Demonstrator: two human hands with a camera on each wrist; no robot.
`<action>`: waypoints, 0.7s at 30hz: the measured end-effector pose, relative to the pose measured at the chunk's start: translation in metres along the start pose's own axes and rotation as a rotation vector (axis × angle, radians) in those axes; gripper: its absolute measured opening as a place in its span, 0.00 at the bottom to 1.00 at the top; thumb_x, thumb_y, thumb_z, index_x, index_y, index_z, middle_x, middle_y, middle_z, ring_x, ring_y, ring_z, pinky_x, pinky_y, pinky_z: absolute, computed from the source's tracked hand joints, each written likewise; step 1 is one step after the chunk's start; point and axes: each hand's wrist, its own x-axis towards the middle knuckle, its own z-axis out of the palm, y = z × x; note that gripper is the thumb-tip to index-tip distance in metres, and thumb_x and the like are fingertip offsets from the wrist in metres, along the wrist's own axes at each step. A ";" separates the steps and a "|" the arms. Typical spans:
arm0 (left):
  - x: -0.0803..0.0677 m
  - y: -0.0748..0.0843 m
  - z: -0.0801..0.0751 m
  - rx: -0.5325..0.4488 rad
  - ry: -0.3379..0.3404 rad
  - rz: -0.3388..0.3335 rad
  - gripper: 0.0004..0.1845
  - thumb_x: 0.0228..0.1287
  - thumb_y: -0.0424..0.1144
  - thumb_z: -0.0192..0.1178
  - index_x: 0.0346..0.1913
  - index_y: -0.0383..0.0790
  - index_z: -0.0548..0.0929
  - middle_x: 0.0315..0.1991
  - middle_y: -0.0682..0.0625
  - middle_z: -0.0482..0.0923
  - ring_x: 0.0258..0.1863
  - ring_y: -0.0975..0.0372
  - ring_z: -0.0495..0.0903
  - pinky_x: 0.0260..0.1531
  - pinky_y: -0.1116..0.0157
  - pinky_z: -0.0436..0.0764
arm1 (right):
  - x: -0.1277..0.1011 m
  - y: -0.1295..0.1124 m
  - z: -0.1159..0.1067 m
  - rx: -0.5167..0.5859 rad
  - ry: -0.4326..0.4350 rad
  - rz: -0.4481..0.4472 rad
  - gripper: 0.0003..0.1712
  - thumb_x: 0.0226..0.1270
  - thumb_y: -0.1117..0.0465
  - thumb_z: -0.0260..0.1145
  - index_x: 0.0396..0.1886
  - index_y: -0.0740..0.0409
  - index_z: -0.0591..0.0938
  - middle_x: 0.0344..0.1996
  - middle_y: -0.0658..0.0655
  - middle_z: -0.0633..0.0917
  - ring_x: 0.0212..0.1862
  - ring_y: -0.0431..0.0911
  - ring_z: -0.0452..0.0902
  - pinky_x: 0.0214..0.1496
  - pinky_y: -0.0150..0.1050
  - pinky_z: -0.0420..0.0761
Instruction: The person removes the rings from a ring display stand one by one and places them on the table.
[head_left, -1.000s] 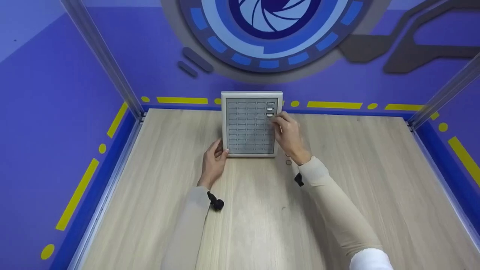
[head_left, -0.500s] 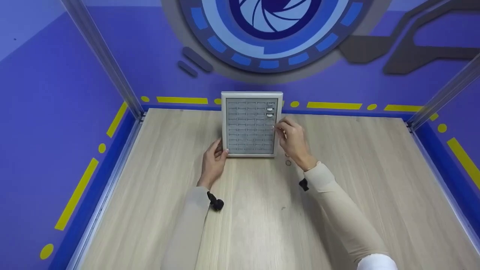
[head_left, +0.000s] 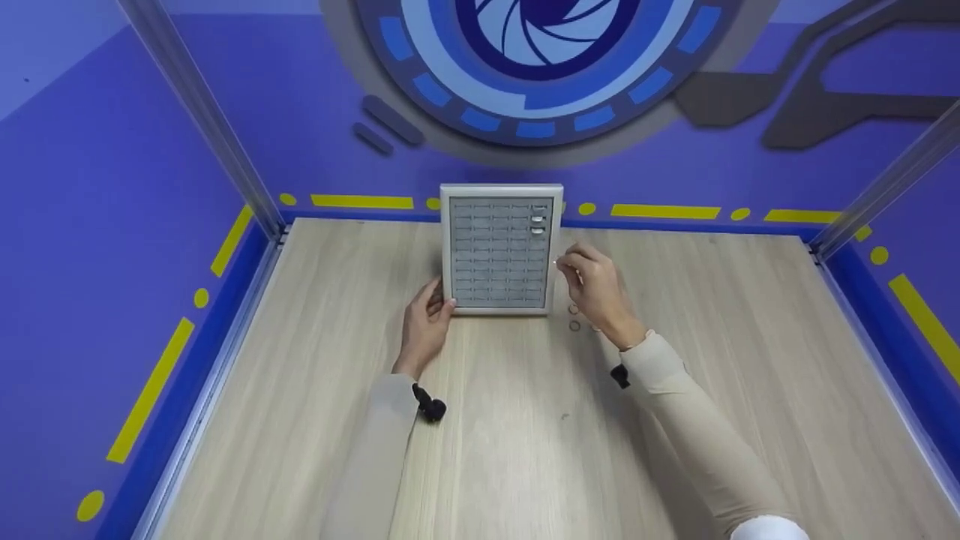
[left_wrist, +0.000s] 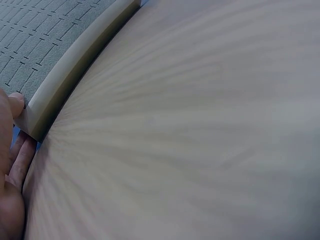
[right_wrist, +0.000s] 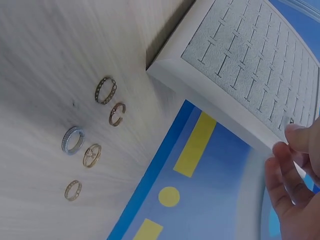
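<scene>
A white-framed ring display board (head_left: 491,251) with grey slotted foam stands tilted near the back wall. My left hand (head_left: 425,330) grips its lower left corner; the left wrist view has the thumb (left_wrist: 17,102) on the front and fingers behind. Small silvery rings (head_left: 538,220) sit in slots of the board's top right column. Just off the board's right edge, my right hand (head_left: 596,289) pinches a tiny shiny ring (right_wrist: 292,120), mostly hidden by the thumb and finger.
Several loose rings lie on the wooden table under my right hand, among them a bluish-silver ring (right_wrist: 73,140), a gold ring (right_wrist: 92,155) and a dark ring (right_wrist: 105,90). Behind the board rises a blue-purple printed wall (head_left: 300,150); metal posts (head_left: 217,112) mark the corners.
My right hand has drawn away from the board's upper right slots, moving down and to the right with the ring in its fingertips. The left hand and board have stayed in place.
</scene>
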 end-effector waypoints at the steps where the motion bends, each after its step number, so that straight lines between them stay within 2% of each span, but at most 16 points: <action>1: 0.000 0.000 0.000 0.001 0.000 -0.002 0.31 0.80 0.37 0.63 0.80 0.40 0.69 0.71 0.43 0.77 0.67 0.54 0.80 0.69 0.62 0.82 | -0.001 0.000 0.000 -0.004 0.000 0.003 0.07 0.76 0.73 0.66 0.39 0.67 0.89 0.40 0.62 0.87 0.40 0.52 0.86 0.42 0.44 0.90; 10: -0.003 0.002 0.000 -0.002 -0.007 0.007 0.32 0.81 0.38 0.62 0.81 0.38 0.67 0.73 0.41 0.75 0.69 0.52 0.79 0.70 0.61 0.81 | -0.013 0.008 0.001 -0.021 0.091 -0.039 0.07 0.66 0.80 0.71 0.34 0.67 0.89 0.36 0.57 0.85 0.37 0.51 0.86 0.36 0.45 0.89; 14: -0.003 0.003 -0.001 -0.004 -0.006 -0.009 0.32 0.81 0.39 0.62 0.81 0.40 0.67 0.73 0.43 0.75 0.69 0.54 0.79 0.70 0.64 0.81 | -0.024 0.012 -0.001 -0.026 0.070 -0.001 0.06 0.69 0.78 0.70 0.36 0.66 0.90 0.37 0.59 0.86 0.37 0.52 0.86 0.37 0.46 0.90; 21: -0.003 0.002 -0.001 -0.010 -0.003 0.002 0.31 0.80 0.38 0.62 0.81 0.39 0.68 0.71 0.43 0.77 0.68 0.53 0.80 0.70 0.62 0.82 | -0.044 0.022 -0.004 -0.040 0.016 0.079 0.06 0.70 0.76 0.70 0.39 0.65 0.91 0.38 0.59 0.88 0.38 0.52 0.87 0.38 0.47 0.91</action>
